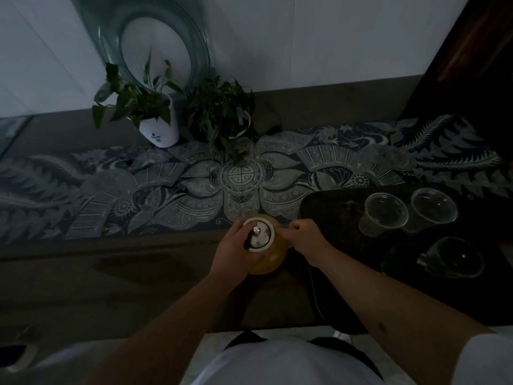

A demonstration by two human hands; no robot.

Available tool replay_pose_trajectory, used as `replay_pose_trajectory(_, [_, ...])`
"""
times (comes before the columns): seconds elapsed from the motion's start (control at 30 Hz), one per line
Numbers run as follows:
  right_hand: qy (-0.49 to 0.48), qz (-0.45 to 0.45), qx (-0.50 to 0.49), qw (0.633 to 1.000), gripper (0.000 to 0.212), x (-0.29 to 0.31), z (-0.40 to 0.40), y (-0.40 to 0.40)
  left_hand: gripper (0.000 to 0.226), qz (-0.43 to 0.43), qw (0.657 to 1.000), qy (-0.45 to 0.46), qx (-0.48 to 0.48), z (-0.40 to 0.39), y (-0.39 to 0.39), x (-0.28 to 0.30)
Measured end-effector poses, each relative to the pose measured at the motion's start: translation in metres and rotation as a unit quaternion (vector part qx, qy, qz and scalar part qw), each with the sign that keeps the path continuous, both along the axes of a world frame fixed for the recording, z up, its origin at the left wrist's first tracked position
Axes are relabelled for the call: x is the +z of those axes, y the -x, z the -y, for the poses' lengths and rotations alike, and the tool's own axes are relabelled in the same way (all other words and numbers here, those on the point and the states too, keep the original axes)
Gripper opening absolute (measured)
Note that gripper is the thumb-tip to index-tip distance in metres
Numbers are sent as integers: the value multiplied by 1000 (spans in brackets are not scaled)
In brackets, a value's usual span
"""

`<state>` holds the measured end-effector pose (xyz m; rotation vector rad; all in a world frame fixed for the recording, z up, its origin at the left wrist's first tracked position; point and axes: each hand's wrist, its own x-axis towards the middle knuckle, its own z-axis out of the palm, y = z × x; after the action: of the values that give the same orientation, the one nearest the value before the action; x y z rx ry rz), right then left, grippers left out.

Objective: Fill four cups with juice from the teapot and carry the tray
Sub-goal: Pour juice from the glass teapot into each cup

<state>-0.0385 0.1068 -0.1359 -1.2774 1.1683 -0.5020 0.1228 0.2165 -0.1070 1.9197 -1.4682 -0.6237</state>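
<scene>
While gripped, teapot [268,259] juice-filled.

White short-sleeved shirt [291,362], bare forearms.

Pretty dim shot overall, bluish and underexposed. The far wall [319,37] catches the most light, while the near desk [111,273] and right side sink into murk. Wide-angle bending at the edges, soft and noisy, small glints on the clear cups [385,209].
</scene>
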Motion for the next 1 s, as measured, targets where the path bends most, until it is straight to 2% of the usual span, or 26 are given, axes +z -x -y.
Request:
replay_pose_trajectory(0.1, [-8,7,2,1000,41,8,-1,2,68,4,1000,7,-4,0,1,6])
replay_pose_trajectory(0.27, [5,9,-12,1000,48,33,7,10,70,30,999,10,-11,10,4,26])
replay_pose_trajectory(0.47, [4,32,-44,998,49,75,18,37,65,35,996,70,-45,30,25,62])
replay_pose_trajectory(0.57, [7,29,-64,997,43,96,26,57,59,34,993,94,-60,41,44,81])
replay_pose_trajectory(0.7, [5,21,-82,996,24,120,36,89,55,29,991,106,-74,58,74,102])
replay_pose_trajectory(1.0, [38,-2,-88,995,23,167,69,176,56,30,993,93,-71,97,163,140])
